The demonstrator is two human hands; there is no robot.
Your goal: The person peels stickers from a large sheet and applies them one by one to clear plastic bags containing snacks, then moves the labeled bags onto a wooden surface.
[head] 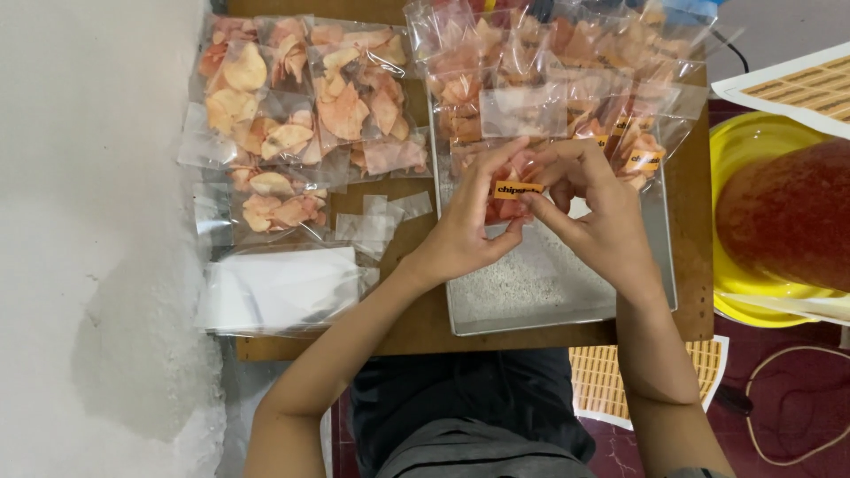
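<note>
My left hand and my right hand meet over a metal tray and together hold a small clear bag of orange-pink chips. An orange sticker label lies on the bag's front, pinched under the thumbs and fingertips of both hands. Much of the bag is hidden behind my fingers. Behind my hands, several filled bags with orange labels are heaped on the tray's far end.
A pile of chip bags without labels lies at the left on the brown board. A stack of empty clear bags sits near the front left. Sticker sheets lie below the board and at upper right. A yellow basin stands at right.
</note>
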